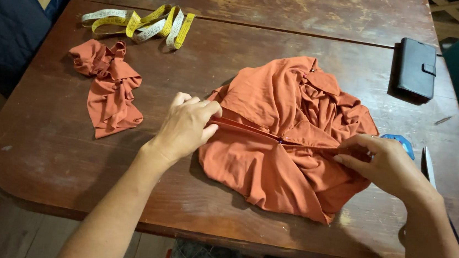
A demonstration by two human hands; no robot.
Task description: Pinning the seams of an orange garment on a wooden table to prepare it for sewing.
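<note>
From the head view, your left hand [185, 124] pinches one end of a folded edge on the rust-orange garment [290, 134], and your right hand [384, 162] pinches the other end, so the fold is drawn taut between them. The garment lies bunched in the middle of the worn wooden surface [223, 200]. A couple of pins seem to sit along the fold, though they are too small to be sure; most of the edge looks unpinned, so I judge the work is at an early stage. A smaller orange scrap [108, 88] and a yellow tape measure [139, 23] lie well apart to your left, untouched; a dark wallet case [416, 68] rests far right.
</note>
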